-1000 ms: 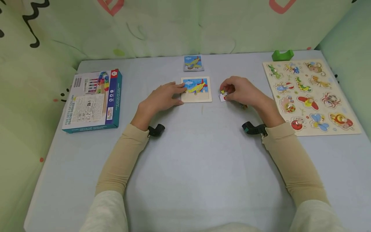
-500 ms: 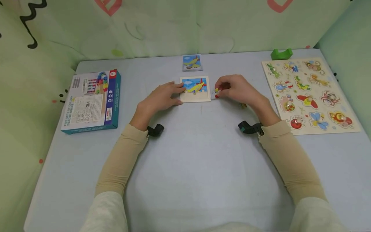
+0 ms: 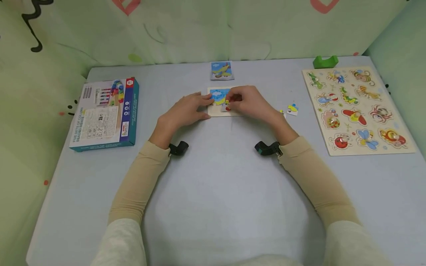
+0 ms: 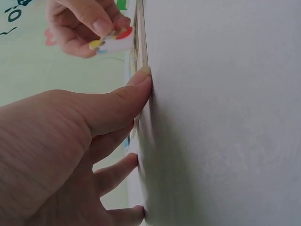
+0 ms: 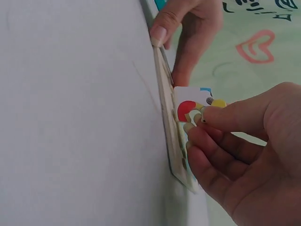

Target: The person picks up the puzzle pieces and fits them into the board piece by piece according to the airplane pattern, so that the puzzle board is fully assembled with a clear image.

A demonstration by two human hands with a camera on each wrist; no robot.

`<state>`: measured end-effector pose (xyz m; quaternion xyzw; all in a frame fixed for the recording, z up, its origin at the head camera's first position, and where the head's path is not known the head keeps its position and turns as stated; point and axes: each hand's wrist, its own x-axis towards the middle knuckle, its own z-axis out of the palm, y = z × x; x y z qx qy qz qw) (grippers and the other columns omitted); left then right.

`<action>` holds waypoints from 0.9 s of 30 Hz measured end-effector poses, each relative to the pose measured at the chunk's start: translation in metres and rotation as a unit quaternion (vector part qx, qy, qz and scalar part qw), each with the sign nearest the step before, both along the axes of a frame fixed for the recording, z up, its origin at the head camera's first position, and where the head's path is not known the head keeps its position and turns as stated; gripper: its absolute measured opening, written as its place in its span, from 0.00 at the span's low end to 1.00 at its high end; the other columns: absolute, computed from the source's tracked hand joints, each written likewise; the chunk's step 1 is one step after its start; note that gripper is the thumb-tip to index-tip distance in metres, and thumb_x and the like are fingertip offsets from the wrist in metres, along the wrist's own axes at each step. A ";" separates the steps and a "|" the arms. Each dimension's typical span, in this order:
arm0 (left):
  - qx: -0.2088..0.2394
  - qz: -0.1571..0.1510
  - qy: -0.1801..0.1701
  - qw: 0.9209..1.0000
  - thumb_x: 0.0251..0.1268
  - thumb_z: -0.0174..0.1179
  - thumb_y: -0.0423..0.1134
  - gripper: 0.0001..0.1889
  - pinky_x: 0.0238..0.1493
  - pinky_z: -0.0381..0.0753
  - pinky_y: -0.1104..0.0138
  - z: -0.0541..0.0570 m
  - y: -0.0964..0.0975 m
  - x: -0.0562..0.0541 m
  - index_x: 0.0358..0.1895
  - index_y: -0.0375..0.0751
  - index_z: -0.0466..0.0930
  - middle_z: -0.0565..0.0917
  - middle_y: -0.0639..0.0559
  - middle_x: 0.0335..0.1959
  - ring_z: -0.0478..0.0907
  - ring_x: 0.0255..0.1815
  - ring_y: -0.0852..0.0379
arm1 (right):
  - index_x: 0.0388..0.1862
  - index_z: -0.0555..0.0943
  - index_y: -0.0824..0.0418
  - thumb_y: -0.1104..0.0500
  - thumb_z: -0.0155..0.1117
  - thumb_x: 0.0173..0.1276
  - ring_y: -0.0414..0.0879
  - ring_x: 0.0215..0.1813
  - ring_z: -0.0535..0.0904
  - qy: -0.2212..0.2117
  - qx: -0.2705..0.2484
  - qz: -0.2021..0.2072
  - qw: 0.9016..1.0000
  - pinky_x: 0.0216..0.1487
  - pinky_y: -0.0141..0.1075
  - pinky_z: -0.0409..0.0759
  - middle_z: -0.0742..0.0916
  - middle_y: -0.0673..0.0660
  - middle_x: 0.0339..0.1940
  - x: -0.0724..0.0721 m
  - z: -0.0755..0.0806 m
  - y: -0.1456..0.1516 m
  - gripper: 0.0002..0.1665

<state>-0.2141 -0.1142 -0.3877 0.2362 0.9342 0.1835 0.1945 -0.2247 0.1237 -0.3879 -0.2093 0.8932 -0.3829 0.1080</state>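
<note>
A small wooden jigsaw board point(image 3: 215, 112) lies on the table, with a blue and yellow airplane picture partly assembled in it. At its left side, my left hand point(image 3: 187, 109) touches the edge with thumb and forefinger, fingers spread and fairly straight. My right hand point(image 3: 252, 102) pinches a white jigsaw piece point(image 5: 187, 102) with red and yellow print between thumb and fingertips. In the right wrist view the piece is tilted up over the board. The right hand hides the board's right part in the head view. Beside the right wrist lies a loose jigsaw piece point(image 3: 292, 109); another is partly covered.
Behind the board lies an airplane picture card point(image 3: 222, 70). A boxed bead set point(image 3: 103, 114) sits at the left. To the right are a wooden insect puzzle point(image 3: 359, 111) and a green curved block point(image 3: 325, 62). A patterned curtain point(image 3: 186, 29) borders the table's back.
My right hand has moved left with the jigsaw piece, from beside the board to over it. Loose pieces it had covered now show at the right. The left hand has stayed in place.
</note>
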 end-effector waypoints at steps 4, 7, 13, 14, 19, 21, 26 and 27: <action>0.002 0.000 -0.002 1.000 0.70 0.61 0.51 0.33 0.78 0.50 0.41 0.001 0.000 0.000 0.76 0.53 0.63 0.58 0.61 0.80 0.47 0.83 0.47 | 0.44 0.83 0.64 0.66 0.59 0.67 0.49 0.40 0.78 0.013 -0.010 -0.012 1.000 0.43 0.36 0.73 0.85 0.60 0.37 0.001 -0.007 -0.011 0.09; 0.007 0.005 -0.004 1.000 0.69 0.62 0.50 0.33 0.78 0.50 0.40 0.002 0.000 0.001 0.75 0.53 0.63 0.58 0.61 0.79 0.47 0.83 0.47 | 0.44 0.82 0.63 0.67 0.60 0.66 0.49 0.38 0.79 0.021 -0.018 -0.019 0.999 0.42 0.36 0.73 0.85 0.60 0.34 0.003 -0.009 -0.017 0.09; 0.010 0.010 -0.005 1.000 0.69 0.62 0.51 0.33 0.78 0.50 0.39 0.001 0.000 0.001 0.75 0.54 0.63 0.58 0.62 0.79 0.47 0.83 0.48 | 0.42 0.82 0.62 0.68 0.60 0.64 0.49 0.35 0.78 0.027 -0.004 -0.024 0.999 0.38 0.36 0.72 0.86 0.59 0.32 0.004 -0.008 -0.027 0.09; 0.011 0.009 -0.004 1.000 0.69 0.62 0.51 0.33 0.78 0.50 0.39 0.001 0.000 0.001 0.75 0.54 0.63 0.58 0.62 0.79 0.47 0.83 0.48 | 0.41 0.82 0.63 0.68 0.59 0.64 0.49 0.35 0.78 0.028 0.000 -0.026 0.999 0.38 0.36 0.73 0.86 0.59 0.33 0.004 -0.008 -0.029 0.09; 0.015 0.009 -0.001 1.000 0.69 0.62 0.50 0.33 0.77 0.49 0.38 0.001 -0.002 0.001 0.75 0.54 0.64 0.58 0.62 0.79 0.48 0.83 0.48 | 0.39 0.83 0.66 0.68 0.60 0.65 0.49 0.37 0.78 0.034 0.021 -0.031 0.999 0.39 0.37 0.75 0.86 0.60 0.34 0.006 -0.008 -0.036 0.06; 0.017 0.010 -0.001 1.000 0.69 0.62 0.50 0.33 0.77 0.49 0.38 0.000 -0.002 0.001 0.75 0.54 0.64 0.59 0.62 0.79 0.48 0.83 0.48 | 0.37 0.84 0.66 0.67 0.60 0.66 0.50 0.36 0.78 0.038 0.032 -0.032 0.998 0.39 0.37 0.75 0.87 0.60 0.34 0.007 -0.008 -0.039 0.06; 0.022 0.007 -0.001 1.000 0.69 0.62 0.50 0.33 0.78 0.49 0.38 0.000 -0.002 0.001 0.75 0.54 0.64 0.58 0.62 0.79 0.47 0.83 0.49 | 0.37 0.86 0.66 0.66 0.62 0.67 0.50 0.37 0.80 0.046 0.058 -0.038 0.997 0.40 0.39 0.78 0.88 0.60 0.35 0.008 -0.008 -0.043 0.07; 0.022 0.006 -0.002 1.000 0.69 0.62 0.50 0.33 0.78 0.48 0.38 0.000 -0.002 0.001 0.75 0.54 0.64 0.58 0.62 0.79 0.47 0.83 0.49 | 0.37 0.87 0.66 0.66 0.62 0.67 0.50 0.38 0.80 0.046 0.060 -0.039 0.996 0.41 0.40 0.79 0.89 0.61 0.36 0.009 -0.008 -0.043 0.08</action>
